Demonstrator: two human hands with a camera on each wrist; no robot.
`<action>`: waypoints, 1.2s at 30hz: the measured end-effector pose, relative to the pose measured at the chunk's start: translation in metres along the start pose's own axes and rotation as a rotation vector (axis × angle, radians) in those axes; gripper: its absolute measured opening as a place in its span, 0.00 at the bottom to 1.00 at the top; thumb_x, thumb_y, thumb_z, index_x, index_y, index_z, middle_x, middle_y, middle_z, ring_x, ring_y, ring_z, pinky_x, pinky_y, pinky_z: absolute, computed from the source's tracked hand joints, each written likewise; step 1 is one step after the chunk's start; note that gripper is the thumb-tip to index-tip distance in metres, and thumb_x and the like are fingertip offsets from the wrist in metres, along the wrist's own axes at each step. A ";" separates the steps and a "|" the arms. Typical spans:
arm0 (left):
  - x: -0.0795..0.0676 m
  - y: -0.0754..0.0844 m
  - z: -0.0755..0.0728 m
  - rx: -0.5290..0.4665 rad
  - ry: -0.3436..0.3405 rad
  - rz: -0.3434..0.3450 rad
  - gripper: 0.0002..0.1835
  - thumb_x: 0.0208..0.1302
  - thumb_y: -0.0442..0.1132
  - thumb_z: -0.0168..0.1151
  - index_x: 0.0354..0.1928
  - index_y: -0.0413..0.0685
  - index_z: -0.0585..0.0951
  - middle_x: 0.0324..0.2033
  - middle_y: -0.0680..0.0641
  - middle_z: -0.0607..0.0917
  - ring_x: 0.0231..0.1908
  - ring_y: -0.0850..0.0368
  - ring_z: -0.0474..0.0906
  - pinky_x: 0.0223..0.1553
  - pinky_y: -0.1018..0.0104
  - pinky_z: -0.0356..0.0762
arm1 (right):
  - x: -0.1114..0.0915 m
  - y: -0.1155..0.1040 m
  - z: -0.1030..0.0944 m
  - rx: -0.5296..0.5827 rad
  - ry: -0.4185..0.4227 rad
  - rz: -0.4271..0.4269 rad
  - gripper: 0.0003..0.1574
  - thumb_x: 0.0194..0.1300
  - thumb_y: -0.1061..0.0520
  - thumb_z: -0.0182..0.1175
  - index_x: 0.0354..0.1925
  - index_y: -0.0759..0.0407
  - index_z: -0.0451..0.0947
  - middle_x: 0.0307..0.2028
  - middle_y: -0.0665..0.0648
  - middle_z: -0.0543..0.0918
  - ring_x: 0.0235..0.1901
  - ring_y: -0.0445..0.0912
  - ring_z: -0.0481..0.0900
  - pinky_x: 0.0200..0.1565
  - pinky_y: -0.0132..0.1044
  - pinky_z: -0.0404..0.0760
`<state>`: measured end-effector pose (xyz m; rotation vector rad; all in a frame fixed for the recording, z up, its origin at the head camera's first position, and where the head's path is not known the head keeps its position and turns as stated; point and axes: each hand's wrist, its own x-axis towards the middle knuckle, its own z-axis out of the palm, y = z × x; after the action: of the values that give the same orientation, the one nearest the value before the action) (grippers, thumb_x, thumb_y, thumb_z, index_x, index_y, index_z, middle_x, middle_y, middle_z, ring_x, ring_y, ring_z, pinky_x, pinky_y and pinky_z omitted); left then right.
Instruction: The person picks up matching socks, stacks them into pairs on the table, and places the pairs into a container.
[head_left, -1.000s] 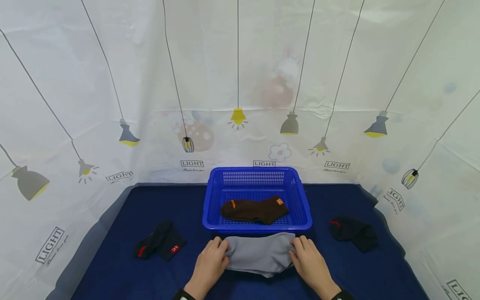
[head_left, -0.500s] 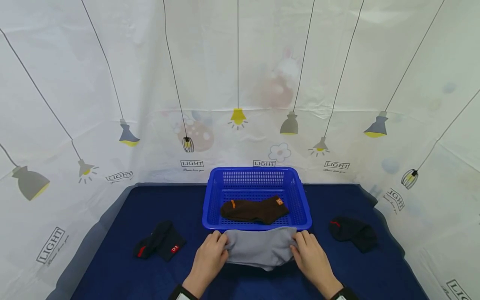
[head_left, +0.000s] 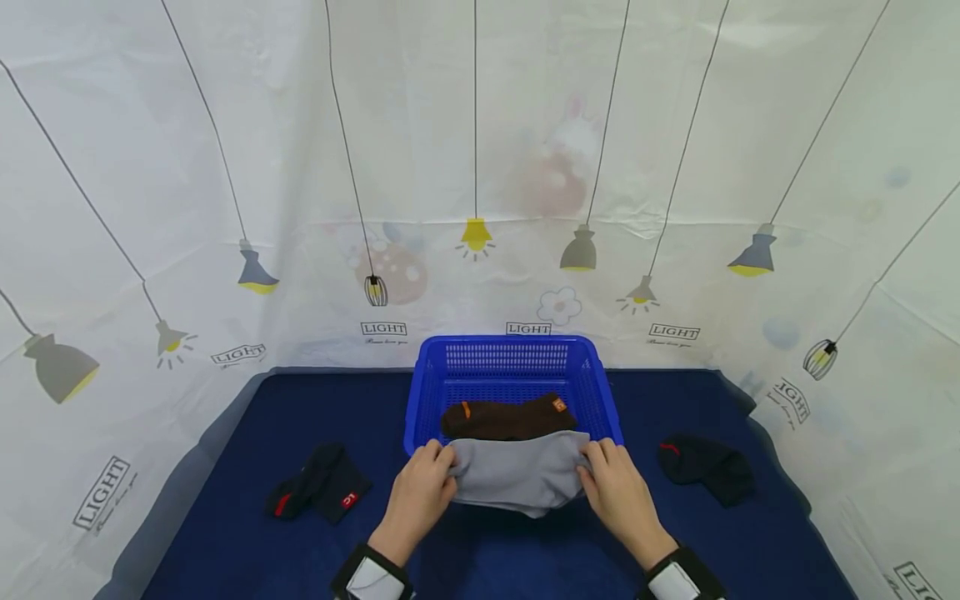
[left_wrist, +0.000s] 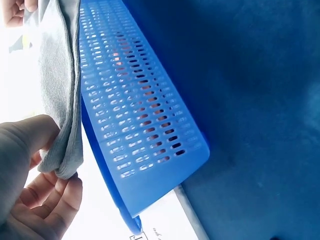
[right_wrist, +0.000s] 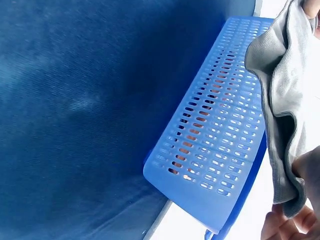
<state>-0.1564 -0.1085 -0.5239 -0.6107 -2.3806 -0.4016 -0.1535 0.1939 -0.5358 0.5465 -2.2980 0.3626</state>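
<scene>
A pair of grey socks (head_left: 519, 473), laid together, is stretched sideways between both hands in front of the blue basket (head_left: 609, 392). The left hand (head_left: 422, 483) pinches one end between thumb and fingers, and the right hand (head_left: 617, 492) pinches the other. In the left wrist view the grey socks (left_wrist: 62, 90) hang above table height, beside the basket's slotted wall (left_wrist: 135, 110). The right wrist view shows two layers of the grey socks (right_wrist: 280, 100) with a loose fold. Inside the basket lie brown socks (head_left: 510, 419) with orange marks, their near edge partly covered by the grey socks.
A black sock bundle with red marks (head_left: 318, 483) lies on the dark blue cloth (head_left: 247, 550) at the left. Another black sock bundle (head_left: 705, 468) lies at the right. A white patterned sheet (head_left: 480, 283) stands behind and at both sides.
Both hands have lifted the grey socks and moved them forward, from in front of the basket to over its near rim. The brown socks and black bundles have stayed put.
</scene>
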 end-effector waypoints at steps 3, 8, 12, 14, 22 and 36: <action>0.007 -0.003 0.001 -0.010 0.010 0.006 0.17 0.38 0.27 0.74 0.31 0.47 0.78 0.27 0.49 0.75 0.26 0.55 0.73 0.25 0.66 0.73 | 0.005 0.002 0.001 0.000 -0.003 0.004 0.21 0.48 0.65 0.75 0.39 0.62 0.75 0.31 0.58 0.75 0.28 0.52 0.74 0.29 0.43 0.75; 0.017 -0.007 0.002 -0.015 0.004 0.006 0.17 0.39 0.26 0.74 0.31 0.46 0.78 0.27 0.48 0.76 0.26 0.54 0.74 0.25 0.64 0.74 | 0.016 0.005 0.002 0.006 -0.010 0.009 0.20 0.49 0.66 0.74 0.39 0.63 0.75 0.31 0.58 0.74 0.28 0.52 0.74 0.28 0.43 0.74; 0.026 -0.009 0.003 -0.011 -0.023 -0.009 0.15 0.42 0.27 0.74 0.32 0.46 0.79 0.28 0.47 0.77 0.27 0.53 0.75 0.26 0.63 0.75 | 0.027 0.007 0.002 0.003 -0.019 0.020 0.20 0.50 0.66 0.75 0.39 0.63 0.75 0.30 0.59 0.74 0.28 0.53 0.74 0.29 0.43 0.74; 0.031 -0.010 0.003 -0.010 -0.030 -0.014 0.15 0.43 0.27 0.73 0.32 0.46 0.79 0.28 0.47 0.77 0.28 0.52 0.76 0.26 0.62 0.76 | 0.032 0.009 0.003 0.003 -0.021 0.024 0.20 0.50 0.66 0.75 0.39 0.64 0.75 0.30 0.60 0.75 0.28 0.54 0.74 0.29 0.44 0.74; 0.048 -0.017 0.007 0.003 -0.059 -0.021 0.13 0.45 0.26 0.71 0.32 0.45 0.79 0.27 0.47 0.76 0.26 0.52 0.75 0.24 0.63 0.74 | 0.048 0.017 0.010 0.006 -0.037 0.041 0.18 0.53 0.66 0.72 0.39 0.64 0.74 0.31 0.61 0.75 0.28 0.56 0.75 0.31 0.47 0.75; 0.079 -0.029 0.012 -0.023 -0.147 -0.077 0.11 0.50 0.28 0.70 0.34 0.45 0.80 0.29 0.45 0.79 0.29 0.49 0.78 0.30 0.57 0.78 | 0.080 0.028 0.016 0.027 -0.155 0.134 0.14 0.59 0.64 0.68 0.41 0.65 0.74 0.33 0.64 0.77 0.32 0.60 0.77 0.33 0.52 0.78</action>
<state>-0.2315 -0.1026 -0.4852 -0.5781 -2.5485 -0.4316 -0.2278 0.1892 -0.4922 0.4492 -2.4896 0.4296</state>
